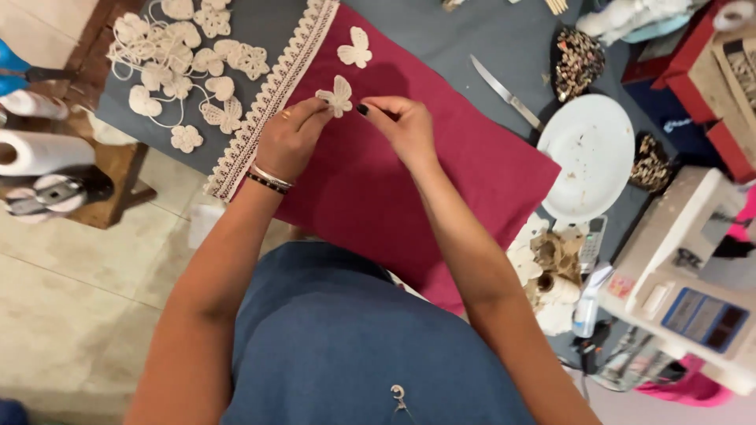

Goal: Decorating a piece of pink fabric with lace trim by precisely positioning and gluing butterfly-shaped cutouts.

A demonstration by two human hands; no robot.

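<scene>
Head view: both hands' fingers (319,110) partly cover the lace butterfly (339,95).

Butterfly applique (339,96): its lower wing edges are covered by the fingertips of the left hand (290,140) and right hand (403,126); how firmly it is pinched cannot be told.
Crimson cloth (378,181): near end hidden behind the person's forearms and denim-clad body.
Lace trim (272,98): top cut off by the upper picture edge.
Pile of cream appliques (177,63): uppermost pieces cropped; the tangle of threads is too fine to trace.
White plate (591,153): specks on it too small to identify.
Sewing machine (693,275): cropped by the right edge.
Paper roll (39,151): left end out of frame.
</scene>
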